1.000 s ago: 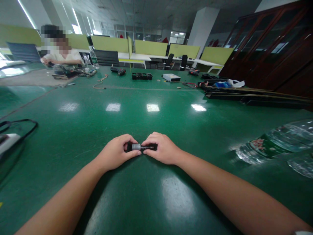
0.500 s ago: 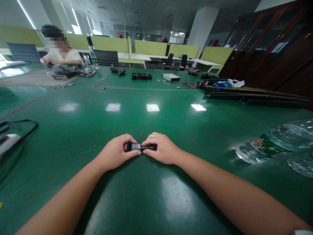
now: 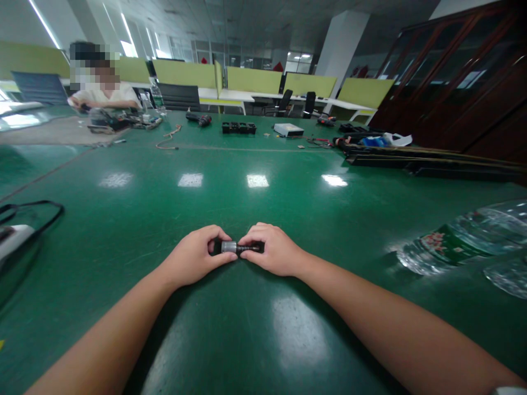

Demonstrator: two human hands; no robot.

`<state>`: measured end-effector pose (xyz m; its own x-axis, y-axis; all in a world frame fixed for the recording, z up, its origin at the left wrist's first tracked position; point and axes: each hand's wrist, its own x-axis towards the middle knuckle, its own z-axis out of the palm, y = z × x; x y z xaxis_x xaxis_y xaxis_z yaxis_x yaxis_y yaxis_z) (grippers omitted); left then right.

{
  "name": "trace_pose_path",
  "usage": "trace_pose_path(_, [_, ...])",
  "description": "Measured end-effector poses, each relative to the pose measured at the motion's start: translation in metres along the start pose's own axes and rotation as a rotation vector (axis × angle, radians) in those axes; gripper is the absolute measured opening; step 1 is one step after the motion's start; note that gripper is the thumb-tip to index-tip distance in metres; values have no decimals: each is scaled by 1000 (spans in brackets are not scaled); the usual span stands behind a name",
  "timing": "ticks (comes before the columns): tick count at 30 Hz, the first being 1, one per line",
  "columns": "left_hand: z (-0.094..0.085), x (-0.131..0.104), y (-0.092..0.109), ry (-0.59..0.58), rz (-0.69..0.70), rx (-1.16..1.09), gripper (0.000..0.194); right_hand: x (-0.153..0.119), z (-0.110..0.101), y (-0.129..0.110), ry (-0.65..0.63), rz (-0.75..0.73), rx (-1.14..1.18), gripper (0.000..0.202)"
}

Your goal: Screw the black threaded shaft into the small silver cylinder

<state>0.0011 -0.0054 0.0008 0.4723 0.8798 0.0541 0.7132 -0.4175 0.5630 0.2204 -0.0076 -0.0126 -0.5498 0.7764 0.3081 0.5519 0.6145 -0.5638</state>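
Low over the green tabletop (image 3: 230, 203), near the middle of the view, lies a small silver metal cylinder with a dark ribbed shaft (image 3: 229, 247) held level between my hands. My left hand (image 3: 193, 258) has thumb and fingers closed round the silver cylinder, which shows in the gap between them. The ribbed shaft points right, and my right hand (image 3: 275, 249) pinches it close to the cylinder. My fingertips almost meet where the two parts join. Fingers hide the ends, so I cannot tell their full shape.
A clear water bottle (image 3: 457, 241) lies on its side at right. A black cable (image 3: 33, 204) and a white device (image 3: 14, 238) are at left. Farther back are a black part (image 3: 239, 128), a power drill (image 3: 198, 119), a white box (image 3: 288, 130) and a seated person (image 3: 107, 96).
My hands and the cylinder between them show no visible movement. Across the table, the seated person's head and arms have shifted slightly.
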Motion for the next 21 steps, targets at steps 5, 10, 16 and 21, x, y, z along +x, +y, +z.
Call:
trace_pose_path(5, [0, 0, 0, -5, 4, -2, 35, 0, 0, 1, -4, -11, -8, 13])
trace_pose_path(10, [0, 0, 0, -5, 5, 3, 35, 0, 0, 1, -1, -8, -9, 13])
trace_pose_path(16, [0, 0, 0, -1, 9, 6, 35, -1, 0, 1, 0, -8, -7, 13])
trace_pose_path(21, [0, 0, 0, 8, 16, -6, 34, -1, 0, 2, 2, -11, -4, 13])
